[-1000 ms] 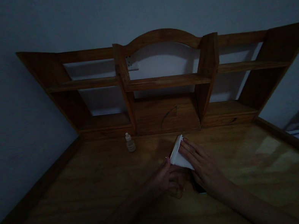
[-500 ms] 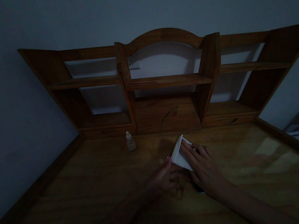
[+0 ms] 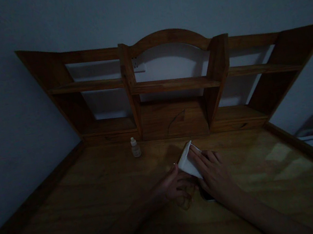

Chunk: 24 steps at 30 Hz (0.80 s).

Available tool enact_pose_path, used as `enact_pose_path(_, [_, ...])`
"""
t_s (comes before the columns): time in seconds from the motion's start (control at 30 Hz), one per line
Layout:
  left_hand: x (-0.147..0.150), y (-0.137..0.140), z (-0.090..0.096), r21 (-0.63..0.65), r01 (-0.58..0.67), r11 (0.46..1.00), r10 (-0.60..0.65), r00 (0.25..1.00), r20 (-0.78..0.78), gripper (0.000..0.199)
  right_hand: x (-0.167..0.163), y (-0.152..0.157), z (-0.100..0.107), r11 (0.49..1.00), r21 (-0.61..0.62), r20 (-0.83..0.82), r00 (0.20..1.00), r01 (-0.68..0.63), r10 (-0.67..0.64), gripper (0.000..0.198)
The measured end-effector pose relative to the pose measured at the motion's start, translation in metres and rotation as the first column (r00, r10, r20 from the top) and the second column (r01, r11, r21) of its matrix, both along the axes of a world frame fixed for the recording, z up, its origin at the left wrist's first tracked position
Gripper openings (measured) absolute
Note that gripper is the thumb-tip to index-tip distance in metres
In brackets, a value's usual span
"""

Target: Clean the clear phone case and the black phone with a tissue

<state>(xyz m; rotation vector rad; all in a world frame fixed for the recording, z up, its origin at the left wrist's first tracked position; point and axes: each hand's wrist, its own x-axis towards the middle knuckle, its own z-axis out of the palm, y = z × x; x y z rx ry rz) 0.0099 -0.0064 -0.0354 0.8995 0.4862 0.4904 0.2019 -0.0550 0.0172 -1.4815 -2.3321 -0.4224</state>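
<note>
Right of the bottle [image 3: 135, 148], on its near side, the cloth [image 3: 187, 166] lies slanted under the right hand [image 3: 212, 171], fingers flat; the left hand [image 3: 173, 185] meets its left corner (pinch, either hand: cannot tell).

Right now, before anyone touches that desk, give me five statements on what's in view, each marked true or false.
1. The right hand has fingers on a white sheet. True.
2. The small bottle lies on its side. False: it stands upright on the desk.
3. The left hand holds the bottle. False: it is at the white sheet's left side, apart from the bottle.
4. A dark object is partly hidden by the right hand. True.
5. The wall socket shows behind the right-hand shelves. False: it shows through the middle arched opening.
</note>
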Motion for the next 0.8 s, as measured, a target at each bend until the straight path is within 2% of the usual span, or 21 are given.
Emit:
enact_pose_path(0.13, [0.002,-0.002,0.003,0.015,-0.018,1.0,0.018,1.0,-0.004,0.079,-0.001,0.0,-0.001,1.0,0.007,-0.032,0.999,-0.021,0.021,0.073])
enact_pose_path(0.27, [0.003,-0.005,0.012,-0.051,-0.014,0.999,0.011,0.999,-0.051,0.084,0.001,0.002,-0.003,0.996,0.015,-0.065,0.994,-0.09,0.091,0.076])
enact_pose_path(0.47, [-0.004,-0.01,0.027,-0.156,0.054,0.986,-0.049,0.998,0.037,0.086,0.008,0.005,-0.01,0.988,0.024,-0.043,0.988,-0.15,0.15,0.069])
enact_pose_path(0.67, [-0.004,-0.007,0.02,-0.121,0.138,0.983,-0.13,0.989,0.071,0.086,0.011,0.005,-0.013,0.984,0.055,-0.005,0.985,-0.171,0.171,0.066])
enact_pose_path(0.8, [-0.005,-0.008,0.024,-0.109,0.114,0.987,-0.111,0.993,0.033,0.083,0.01,0.003,-0.011,0.981,0.034,0.018,0.982,-0.189,0.188,0.064])
